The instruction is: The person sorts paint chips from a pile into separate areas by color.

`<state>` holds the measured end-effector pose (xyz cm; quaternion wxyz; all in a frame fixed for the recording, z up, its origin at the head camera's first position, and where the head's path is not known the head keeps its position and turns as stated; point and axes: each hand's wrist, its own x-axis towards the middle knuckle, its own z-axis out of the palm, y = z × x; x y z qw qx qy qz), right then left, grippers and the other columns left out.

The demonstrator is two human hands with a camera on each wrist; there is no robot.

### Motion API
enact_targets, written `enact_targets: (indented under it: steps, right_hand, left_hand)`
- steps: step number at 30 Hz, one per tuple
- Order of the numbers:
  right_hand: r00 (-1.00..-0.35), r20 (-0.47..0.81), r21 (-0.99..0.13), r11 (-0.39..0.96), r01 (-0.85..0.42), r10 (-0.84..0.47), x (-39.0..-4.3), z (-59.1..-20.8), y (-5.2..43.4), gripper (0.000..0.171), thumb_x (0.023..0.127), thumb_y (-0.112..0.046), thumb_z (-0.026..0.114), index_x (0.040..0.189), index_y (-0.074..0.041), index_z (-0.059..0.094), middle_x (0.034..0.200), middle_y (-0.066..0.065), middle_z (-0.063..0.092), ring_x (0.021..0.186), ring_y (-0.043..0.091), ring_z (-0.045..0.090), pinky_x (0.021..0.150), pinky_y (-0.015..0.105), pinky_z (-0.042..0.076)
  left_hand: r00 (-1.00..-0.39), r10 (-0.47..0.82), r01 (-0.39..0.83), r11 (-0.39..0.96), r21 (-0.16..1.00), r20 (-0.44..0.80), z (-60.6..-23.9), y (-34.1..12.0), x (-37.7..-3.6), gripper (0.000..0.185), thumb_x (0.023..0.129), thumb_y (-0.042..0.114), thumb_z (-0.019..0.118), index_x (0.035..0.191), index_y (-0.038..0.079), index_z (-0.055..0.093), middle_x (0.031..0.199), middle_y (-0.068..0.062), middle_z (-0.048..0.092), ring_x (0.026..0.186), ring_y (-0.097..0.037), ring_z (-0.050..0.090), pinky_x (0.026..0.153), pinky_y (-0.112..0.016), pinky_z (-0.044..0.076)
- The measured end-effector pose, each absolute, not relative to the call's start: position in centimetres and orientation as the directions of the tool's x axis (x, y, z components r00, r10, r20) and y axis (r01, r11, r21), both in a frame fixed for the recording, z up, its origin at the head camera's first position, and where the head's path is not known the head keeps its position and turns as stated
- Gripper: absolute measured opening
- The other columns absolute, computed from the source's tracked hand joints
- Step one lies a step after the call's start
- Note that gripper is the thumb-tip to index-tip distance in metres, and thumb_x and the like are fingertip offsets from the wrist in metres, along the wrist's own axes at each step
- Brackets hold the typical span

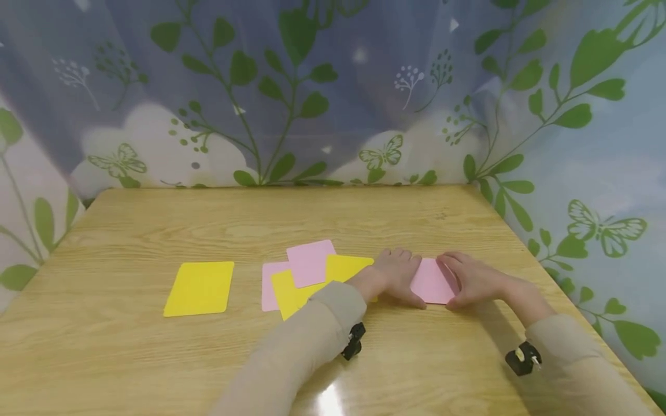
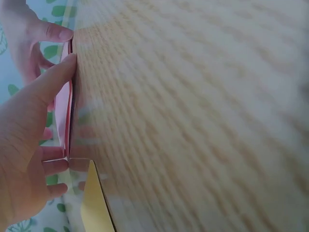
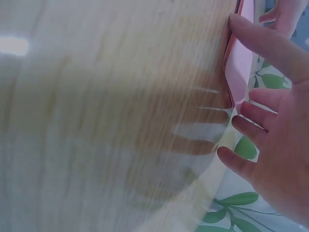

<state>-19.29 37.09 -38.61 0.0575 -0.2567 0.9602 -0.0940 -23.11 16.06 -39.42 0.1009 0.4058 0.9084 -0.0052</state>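
head: the left hand (image 1: pixel 396 277) and right hand (image 1: pixel 476 282) hold the pink stack (image 1: pixel 433 284) on the table (image 1: pixel 156 358) between them, thumbs at its near corners, forefingers at the far ones. to its left lie overlapping loose cards (image 1: pixel 311 263), then yellow cards (image 1: pixel 200 289).

left wrist: the left thumb meets the stack's near edge.

right wrist: the right thumb does likewise, lower fingers spread.

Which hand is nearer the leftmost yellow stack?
Left. Both are right of the yellow stack; the left hand is at the left of the pink stack, the right hand at its right.
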Motion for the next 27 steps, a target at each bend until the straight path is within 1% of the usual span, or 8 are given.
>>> enact_targets:
  steps: [9,12,15,16,19,20,23,27]
  right_hand:
    - [-0.858,-0.092,-0.223,0.850,-0.478,-0.506,-19.4,-38.5,37.0,0.088,0.061,-0.037,0.080,0.125,0.010,0.044,0.125,0.027,0.045,0.113,0.043,0.046,0.091,0.054,0.039]
    - [-0.862,-0.102,-0.229,0.855,-0.466,-0.497,-19.3,-38.4,36.8,0.089,0.062,-0.039,0.079,0.127,0.010,0.043,0.128,0.029,0.043,0.116,0.045,0.043,0.093,0.056,0.037]
    - [-0.866,-0.106,-0.246,0.857,-0.453,-0.488,-19.5,-38.2,36.4,0.088,0.070,-0.042,0.075,0.130,0.011,0.040,0.132,0.031,0.039,0.120,0.047,0.038,0.096,0.058,0.033]
    - [-0.872,-0.103,-0.248,0.861,-0.444,-0.479,-19.6,-38.1,36.3,0.088,0.073,-0.043,0.073,0.131,0.012,0.038,0.133,0.032,0.037,0.122,0.048,0.036,0.097,0.058,0.032]
    - [-0.884,-0.054,-0.238,0.866,-0.441,-0.465,-19.9,-37.5,35.7,0.082,0.082,-0.040,0.066,0.134,0.014,0.033,0.135,0.034,0.034,0.124,0.049,0.032,0.099,0.058,0.029]
    - [-0.886,-0.031,-0.234,0.866,-0.443,-0.462,-20.1,-37.3,35.5,0.080,0.084,-0.039,0.065,0.134,0.014,0.032,0.135,0.035,0.034,0.124,0.049,0.032,0.099,0.058,0.028]
    - [-0.881,0.028,-0.203,0.861,-0.467,-0.472,-20.5,-36.6,34.5,0.078,0.086,-0.036,0.064,0.134,0.015,0.031,0.135,0.035,0.034,0.123,0.050,0.032,0.099,0.059,0.028]
    - [-0.869,0.039,-0.159,0.855,-0.493,-0.494,-21.0,-36.1,32.8,0.078,0.086,-0.036,0.064,0.136,0.013,0.029,0.137,0.033,0.034,0.125,0.048,0.032,0.099,0.058,0.028]
  left_hand:
    - [-0.649,0.735,0.738,0.671,0.073,-0.195,-39.5,16.0,-23.0,0.100,0.072,0.075,0.052,0.147,0.016,0.022,0.145,-0.003,0.033,0.132,-0.018,0.029,0.107,-0.034,0.025]
    - [-0.645,0.739,0.744,0.665,0.059,-0.196,-39.4,16.0,-22.9,0.101,0.072,0.076,0.051,0.148,0.017,0.020,0.146,-0.004,0.031,0.133,-0.019,0.028,0.107,-0.034,0.024]
    - [-0.638,0.745,0.753,0.657,0.048,-0.194,-39.1,15.6,-23.1,0.103,0.072,0.076,0.051,0.149,0.016,0.018,0.148,-0.005,0.029,0.134,-0.021,0.027,0.108,-0.035,0.021]
    - [-0.635,0.750,0.758,0.651,0.039,-0.185,-39.0,15.4,-23.2,0.103,0.072,0.077,0.050,0.149,0.016,0.019,0.147,-0.006,0.030,0.133,-0.021,0.028,0.108,-0.036,0.022]
    - [-0.636,0.756,0.761,0.648,0.039,-0.155,-38.2,14.5,-23.7,0.097,0.075,0.073,0.052,0.146,0.013,0.026,0.144,-0.006,0.036,0.131,-0.022,0.033,0.107,-0.037,0.024]
    - [-0.640,0.754,0.758,0.651,0.039,-0.145,-37.9,14.1,-23.9,0.094,0.076,0.071,0.053,0.145,0.012,0.029,0.143,-0.007,0.037,0.130,-0.022,0.034,0.107,-0.038,0.025]
    - [-0.661,0.742,0.743,0.668,0.040,-0.114,-36.8,12.5,-24.6,0.086,0.080,0.065,0.055,0.143,0.011,0.034,0.141,-0.007,0.040,0.129,-0.023,0.036,0.106,-0.041,0.026]
    - [-0.692,0.716,0.717,0.697,0.021,-0.093,-35.6,10.1,-25.4,0.083,0.083,0.061,0.054,0.144,0.010,0.031,0.144,-0.007,0.036,0.133,-0.023,0.031,0.108,-0.042,0.022]
